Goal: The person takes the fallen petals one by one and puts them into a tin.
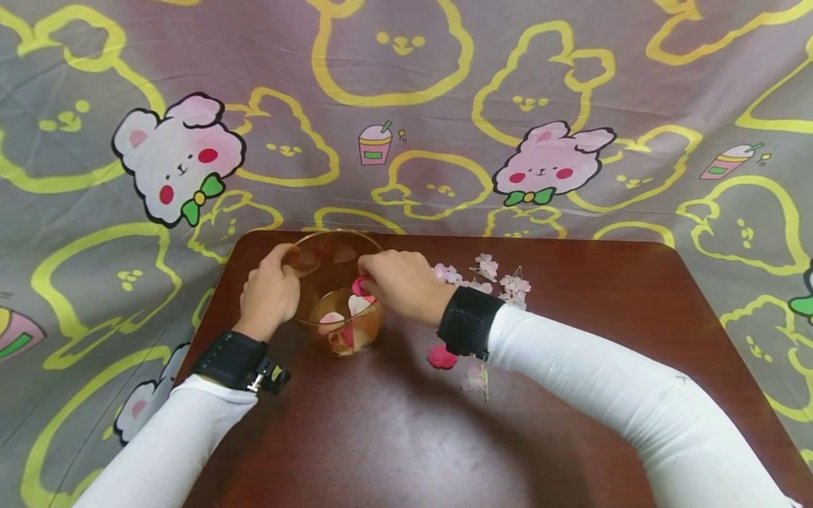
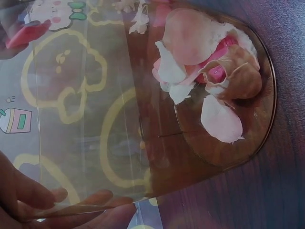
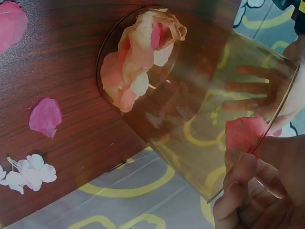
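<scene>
A clear amber-tinted glass (image 1: 336, 296) stands on the brown table (image 1: 571, 339) with several pink, white and tan petals (image 1: 346, 328) at its bottom. My left hand (image 1: 279, 279) grips the glass's left side at the rim; its fingers (image 2: 52, 198) press on the wall. My right hand (image 1: 375, 282) is at the right rim and pinches a pink petal (image 1: 360, 286) just inside the mouth. In the right wrist view the held petal (image 3: 245, 133) shows through the glass wall (image 3: 190, 109), with the right hand's fingers (image 3: 243, 188) beside it. The petals in the glass (image 2: 209, 81) lie in a loose heap.
Loose on the table right of the glass lie a pink petal (image 1: 441, 356), pale blossoms (image 1: 489, 271) and another small sprig (image 1: 476, 377). In the right wrist view, a pink petal (image 3: 45, 117) and white blossoms (image 3: 28, 174) lie near the glass. A cartoon-print cloth (image 1: 190, 155) surrounds the table.
</scene>
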`<state>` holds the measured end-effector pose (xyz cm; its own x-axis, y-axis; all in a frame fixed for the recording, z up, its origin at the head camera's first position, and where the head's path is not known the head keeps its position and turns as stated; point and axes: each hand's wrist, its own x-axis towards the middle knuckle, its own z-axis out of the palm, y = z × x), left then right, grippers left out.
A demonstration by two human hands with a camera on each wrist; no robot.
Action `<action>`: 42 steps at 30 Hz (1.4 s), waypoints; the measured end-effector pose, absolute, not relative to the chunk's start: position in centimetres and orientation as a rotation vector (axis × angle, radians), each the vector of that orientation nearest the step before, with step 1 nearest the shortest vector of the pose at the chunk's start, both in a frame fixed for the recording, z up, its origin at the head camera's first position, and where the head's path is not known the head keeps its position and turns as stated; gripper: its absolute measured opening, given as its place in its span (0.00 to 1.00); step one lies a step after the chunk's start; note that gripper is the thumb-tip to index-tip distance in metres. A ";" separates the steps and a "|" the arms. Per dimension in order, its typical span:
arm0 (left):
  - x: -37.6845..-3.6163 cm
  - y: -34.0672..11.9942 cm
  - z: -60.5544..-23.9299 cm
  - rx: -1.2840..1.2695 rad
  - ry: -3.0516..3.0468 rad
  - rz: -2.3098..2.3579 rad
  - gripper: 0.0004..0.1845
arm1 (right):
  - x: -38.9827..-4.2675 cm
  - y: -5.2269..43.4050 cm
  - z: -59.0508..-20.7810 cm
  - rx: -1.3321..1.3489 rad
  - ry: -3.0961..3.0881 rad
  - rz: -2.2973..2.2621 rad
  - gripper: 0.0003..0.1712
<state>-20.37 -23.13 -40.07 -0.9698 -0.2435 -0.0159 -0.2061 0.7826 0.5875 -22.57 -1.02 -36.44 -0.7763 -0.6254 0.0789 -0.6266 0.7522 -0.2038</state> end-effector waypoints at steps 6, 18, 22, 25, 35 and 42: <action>-20.4 -23.2 -40.1 0.368 -2.909 -0.948 0.24 | -22.6 -1.3 -36.4 1.061 -2.954 0.340 0.08; -20.4 -23.0 -40.0 0.379 -2.899 -0.943 0.25 | -22.4 -1.4 -36.1 1.072 -2.941 0.333 0.11; -20.4 -23.0 -39.9 0.382 -2.903 -0.942 0.24 | -22.7 -1.1 -35.7 1.058 -2.924 0.358 0.12; -20.4 -23.1 -39.9 0.388 -2.907 -0.945 0.25 | -22.9 -0.7 -35.3 1.049 -2.914 0.377 0.12; -20.3 -23.1 -39.9 0.380 -2.908 -0.942 0.25 | -24.1 0.9 -34.4 0.944 -2.900 0.508 0.13; -20.4 -23.2 -40.0 0.374 -2.909 -0.944 0.25 | -25.5 2.7 -34.6 0.826 -2.867 0.578 0.14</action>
<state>-20.38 -23.17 -39.96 -0.9688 -0.2472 -0.0176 -0.2105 0.7830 0.5853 -25.52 2.73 -34.64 -0.8475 -0.4919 0.1995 -0.5308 0.7805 -0.3302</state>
